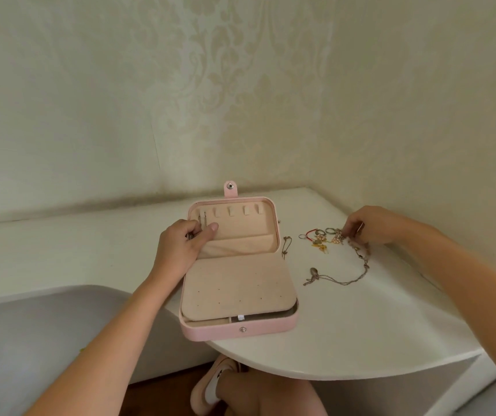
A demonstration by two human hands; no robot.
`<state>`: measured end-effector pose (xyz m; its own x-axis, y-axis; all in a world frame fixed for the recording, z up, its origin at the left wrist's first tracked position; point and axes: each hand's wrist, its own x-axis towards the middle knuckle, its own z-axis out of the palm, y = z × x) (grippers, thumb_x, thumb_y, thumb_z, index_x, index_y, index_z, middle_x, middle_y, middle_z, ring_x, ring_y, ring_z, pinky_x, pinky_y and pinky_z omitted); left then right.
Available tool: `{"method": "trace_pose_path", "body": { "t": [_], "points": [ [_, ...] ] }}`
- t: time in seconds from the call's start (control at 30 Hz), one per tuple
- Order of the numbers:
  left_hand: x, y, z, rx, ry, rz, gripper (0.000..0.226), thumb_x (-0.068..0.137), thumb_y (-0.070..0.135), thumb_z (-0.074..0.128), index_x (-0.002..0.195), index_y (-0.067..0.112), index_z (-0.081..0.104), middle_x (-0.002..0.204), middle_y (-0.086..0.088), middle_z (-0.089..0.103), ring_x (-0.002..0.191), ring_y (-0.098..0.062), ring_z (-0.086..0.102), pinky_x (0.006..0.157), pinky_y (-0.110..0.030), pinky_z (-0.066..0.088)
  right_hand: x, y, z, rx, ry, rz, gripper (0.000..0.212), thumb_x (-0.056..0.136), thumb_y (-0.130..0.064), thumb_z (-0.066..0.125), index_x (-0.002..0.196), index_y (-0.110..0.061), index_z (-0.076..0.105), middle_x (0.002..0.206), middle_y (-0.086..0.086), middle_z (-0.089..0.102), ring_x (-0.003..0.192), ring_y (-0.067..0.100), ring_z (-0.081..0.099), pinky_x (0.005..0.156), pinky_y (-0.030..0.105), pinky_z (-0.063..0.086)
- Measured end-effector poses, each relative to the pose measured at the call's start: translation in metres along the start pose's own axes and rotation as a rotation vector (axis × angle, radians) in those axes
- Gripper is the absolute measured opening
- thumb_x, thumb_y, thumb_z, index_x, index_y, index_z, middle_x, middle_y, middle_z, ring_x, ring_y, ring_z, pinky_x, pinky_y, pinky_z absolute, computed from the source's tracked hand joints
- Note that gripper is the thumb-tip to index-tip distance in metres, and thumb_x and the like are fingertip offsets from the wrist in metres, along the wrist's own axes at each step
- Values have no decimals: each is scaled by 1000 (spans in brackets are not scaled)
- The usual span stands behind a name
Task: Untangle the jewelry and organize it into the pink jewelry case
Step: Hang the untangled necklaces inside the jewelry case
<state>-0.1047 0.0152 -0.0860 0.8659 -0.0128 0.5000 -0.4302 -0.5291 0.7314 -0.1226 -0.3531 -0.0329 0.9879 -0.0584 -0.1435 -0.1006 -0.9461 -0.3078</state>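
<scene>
Jewelry case (pixel 237 328), pink, open at the near edge of the white table (pixel 360 340), lid (pixel 240 232) tipped back toward twelve o'clock. Inside the lid, a row of small hooks (pixel 230 211); over the base, a beige earring panel (pixel 234 283), pinholes bare.

Left hand (pixel 180 244) at ten o'clock of the case, fingers curled and thumb forward, pinching a thin chain (pixel 201 220) hanging from the leftmost hook. Right hand (pixel 369 225) out at two o'clock, fingertips closed on a piece at the far side of the tangle of jewelry (pixel 327 238): rings, red cord and gold charms, bunched close. Trailing from that heap toward five o'clock, a silver necklace (pixel 339 280) with a pendant, loose on the table. Just beside the case at three o'clock, a small piece (pixel 285 247), too fine to name.

Step in hand, by the look of it: seating the first chain on its hook while picking the next item out of the heap. Most of the sorting yet to do.

Next move, likely: drawing one item clear without dragging its neighbours. Called for: a fine pinch, a slow pull, the other hand free to pin the knot, then the matching place, hook for chains, pinholes for studs.
</scene>
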Motion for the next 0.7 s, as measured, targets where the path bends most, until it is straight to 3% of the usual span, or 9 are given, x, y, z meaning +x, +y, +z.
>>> {"method": "trace_pose_path", "body": {
  "t": [0.1,0.23,0.43,0.53,0.6,0.7],
  "points": [
    [0,0,-3,7,8,17,55,88,26,67,51,16,29,52,3,28,49,-9,31,50,-20,23,-4,-4,1,-6,12,-5,30,79,9,61,94,-15,69,93,0,66,59,-1,57,57,9,43],
    [-4,-1,-7,1,5,11,53,88,27,67,51,14,31,54,0,31,50,-10,31,50,-21,23,-12,-13,7,30,102,-96,19,83,-2,66,85,-21,69,90,-8,63,72,2,55,54,5,39],
    [-12,1,-11,-7,5,20,50,87,27,68,51,11,36,57,-1,35,53,-15,32,51,-21,23,-36,-44,22,38,-72,-275,14,81,-13,72,83,-27,70,85,-12,67,78,4,59,65,9,40],
    [-17,3,-11,-29,13,28,51,87,25,68,51,13,35,58,-1,35,54,-15,32,51,-21,23,-40,-52,28,15,-85,-258,8,83,-16,69,84,-24,70,85,-5,69,66,-1,55,58,6,38],
    [-19,4,-11,-28,15,35,51,86,24,69,50,14,34,58,0,35,53,-14,31,51,-20,24,-44,-52,26,27,-96,-197,3,83,-18,69,84,-18,72,84,2,71,60,1,55,60,11,41],
    [-22,6,-10,-20,8,51,50,86,23,69,51,13,34,57,0,35,52,-14,32,51,-20,24,-50,-49,27,-11,-111,-124,9,79,-27,74,83,-20,75,74,-2,67,62,5,55,62,18,41]
  ]
}}
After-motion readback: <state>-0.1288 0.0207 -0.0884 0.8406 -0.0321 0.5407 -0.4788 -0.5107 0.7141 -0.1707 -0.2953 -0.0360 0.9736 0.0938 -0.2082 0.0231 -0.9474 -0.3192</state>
